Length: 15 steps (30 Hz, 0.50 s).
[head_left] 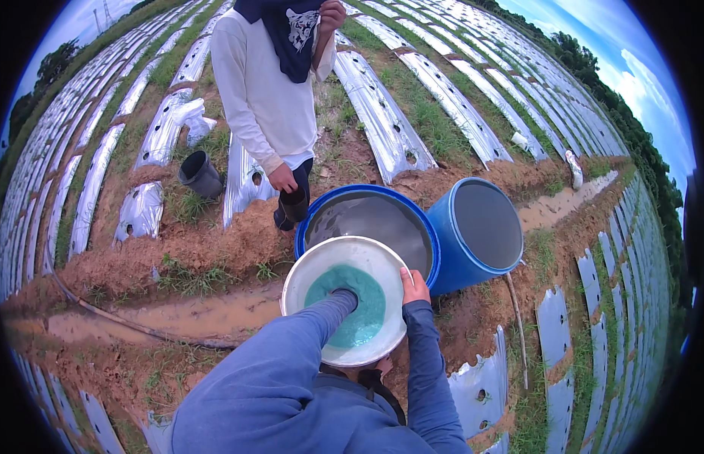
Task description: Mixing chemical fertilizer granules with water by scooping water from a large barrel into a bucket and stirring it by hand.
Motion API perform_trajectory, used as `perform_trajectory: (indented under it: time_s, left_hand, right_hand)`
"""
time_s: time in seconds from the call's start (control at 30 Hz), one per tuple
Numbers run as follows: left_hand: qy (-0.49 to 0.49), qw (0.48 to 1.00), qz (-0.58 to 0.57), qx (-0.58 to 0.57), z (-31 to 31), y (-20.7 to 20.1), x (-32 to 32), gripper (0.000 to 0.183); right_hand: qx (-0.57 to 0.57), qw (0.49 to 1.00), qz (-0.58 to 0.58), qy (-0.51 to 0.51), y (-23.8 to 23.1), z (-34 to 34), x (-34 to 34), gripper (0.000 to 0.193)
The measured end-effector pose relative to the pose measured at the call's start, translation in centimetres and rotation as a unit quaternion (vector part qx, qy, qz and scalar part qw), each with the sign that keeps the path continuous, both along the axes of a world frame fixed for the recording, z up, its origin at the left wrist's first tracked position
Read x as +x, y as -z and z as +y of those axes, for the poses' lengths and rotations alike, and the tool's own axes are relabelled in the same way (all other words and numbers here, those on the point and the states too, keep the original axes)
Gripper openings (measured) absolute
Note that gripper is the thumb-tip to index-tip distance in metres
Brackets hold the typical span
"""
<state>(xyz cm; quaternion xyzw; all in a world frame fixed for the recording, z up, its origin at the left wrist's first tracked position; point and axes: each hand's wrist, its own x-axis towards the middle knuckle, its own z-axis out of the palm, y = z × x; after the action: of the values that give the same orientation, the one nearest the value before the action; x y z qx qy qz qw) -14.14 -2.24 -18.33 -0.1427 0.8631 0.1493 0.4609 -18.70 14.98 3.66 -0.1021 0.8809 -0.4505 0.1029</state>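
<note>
Stirring seems underway, turquoise liquid (369,318) not yet emptied from white bucket (322,261). Left hand submerged, grip untellable; right hand (415,287), fingers (406,277) clasping rim (350,238).

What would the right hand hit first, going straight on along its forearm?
The right hand is on the rim of the white bucket; straight on, likely the left blue barrel. Depth is unclear, so it might pass above it.
</note>
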Motion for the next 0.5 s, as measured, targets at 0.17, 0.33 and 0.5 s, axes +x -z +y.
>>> perform_trajectory:
  time_s: [0.17,0.33,0.5]
  left_hand:
    - [0.092,0.991,-0.029,0.096,2.7,-4.1,0.8,0.061]
    - [-0.194,0.949,0.134,0.21,0.9,-3.1,0.8,0.067]
    - [-0.032,0.974,0.215,0.066,-0.4,-4.7,-1.2,0.059]
  right_hand:
    - [0.008,1.0,-0.004,0.013,0.4,0.5,-0.1,0.053]
    - [-0.012,1.0,0.004,-0.02,0.1,-1.4,0.9,0.05]
    - [0.002,1.0,0.004,0.004,-0.5,0.1,0.1,0.049]
